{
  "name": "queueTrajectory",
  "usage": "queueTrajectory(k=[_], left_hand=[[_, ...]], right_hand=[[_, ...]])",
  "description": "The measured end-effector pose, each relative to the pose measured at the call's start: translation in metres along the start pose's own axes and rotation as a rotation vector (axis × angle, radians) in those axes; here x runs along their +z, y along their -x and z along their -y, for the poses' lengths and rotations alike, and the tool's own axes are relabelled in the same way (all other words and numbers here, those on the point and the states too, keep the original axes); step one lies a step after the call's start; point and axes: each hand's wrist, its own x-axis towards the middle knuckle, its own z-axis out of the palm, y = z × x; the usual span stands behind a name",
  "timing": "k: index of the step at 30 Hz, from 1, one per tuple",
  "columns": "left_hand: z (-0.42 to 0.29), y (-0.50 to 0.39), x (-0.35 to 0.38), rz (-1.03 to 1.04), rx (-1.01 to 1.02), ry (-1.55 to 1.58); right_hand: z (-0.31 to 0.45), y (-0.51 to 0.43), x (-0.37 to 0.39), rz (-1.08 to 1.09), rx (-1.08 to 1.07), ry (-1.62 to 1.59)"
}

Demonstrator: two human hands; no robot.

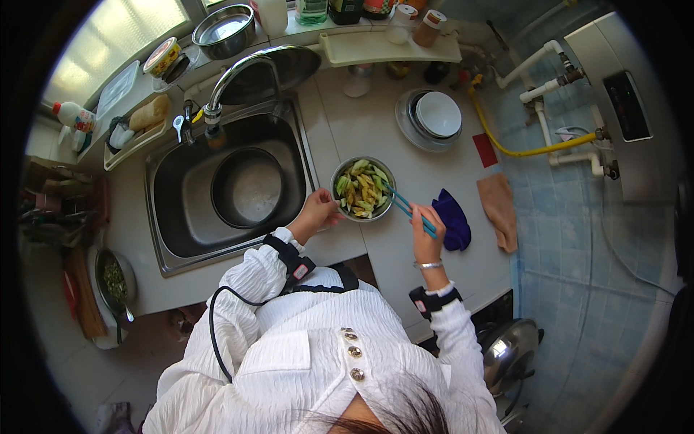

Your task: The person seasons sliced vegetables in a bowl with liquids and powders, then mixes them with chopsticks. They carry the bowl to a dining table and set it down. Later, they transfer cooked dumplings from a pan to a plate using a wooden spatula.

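Note:
A round metal bowl (366, 219) stands on the white counter to the right of the sink. Cut green and yellow vegetable pieces (360, 187) fill it. My left hand (319, 210) grips the bowl's rim on its left side, thumb and fingers pinched there. In my right hand (428, 236) is a pair of teal chopsticks (405, 205); their tips reach into the vegetables at the bowl's right side. Just right of that hand a dark blue cloth (451, 219) lies crumpled on the counter.
A dark pan (249, 187) sits in the steel sink (179, 238) beneath the curved faucet (238, 68). Stacked bowls (439, 114) stand at the back. An orange-brown cloth (497, 211) lies by the tiled wall, and a yellow hose (531, 151) runs nearby. At far left is a pot of chopped greens (115, 279).

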Motion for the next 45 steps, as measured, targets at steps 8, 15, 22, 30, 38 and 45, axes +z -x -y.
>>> queueTrajectory(k=[8, 15, 22, 30, 38, 45], left_hand=[[0.001, -0.002, -0.001, -0.001, -0.009, 0.028], [0.001, -0.001, 0.000, -0.005, 0.026, 0.019], [-0.013, 0.001, 0.004, -0.012, 0.045, 0.014], [-0.021, 0.004, 0.016, -0.035, 0.006, 0.066], [-0.030, 0.013, 0.003, -0.070, 0.226, -0.089], [-0.029, 0.026, -0.012, -0.171, 0.120, -0.059]], right_hand=[[0.034, 0.021, 0.013, 0.106, -0.378, 0.112], [0.038, 0.008, 0.027, 0.242, -0.512, 0.184], [0.044, 0.005, 0.006, 0.255, -0.455, 0.191], [0.057, -0.002, -0.017, 0.157, -0.368, 0.112], [0.052, 0.009, -0.014, 0.107, -0.338, -0.001], [0.066, 0.015, -0.008, 0.127, -0.388, -0.040]])
